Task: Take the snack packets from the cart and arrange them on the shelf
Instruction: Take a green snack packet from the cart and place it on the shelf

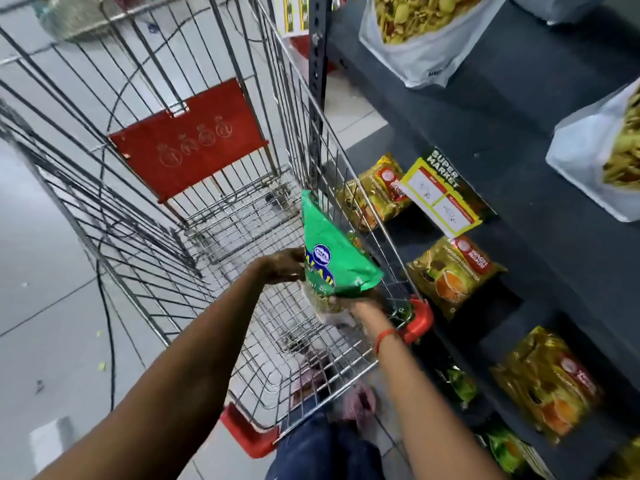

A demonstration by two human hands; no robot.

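Observation:
A green snack packet (332, 252) with a blue round logo is held upright above the wire cart (221, 216). My left hand (282, 266) grips its left side. My right hand (349, 301) holds its lower end from underneath, close to the cart's right rim. The cart's basket looks bare of other packets. The dark grey shelf (519, 133) stands just to the right, with yellow packets (453, 273) on a lower level and clear snack bags (415, 32) on the level above.
A red flap (187, 147) hangs at the cart's far end, and red corner guards (420, 318) sit on its near rim. A yellow price tag (440, 199) hangs off the shelf edge. Grey tiled floor lies to the left. My feet show below the cart.

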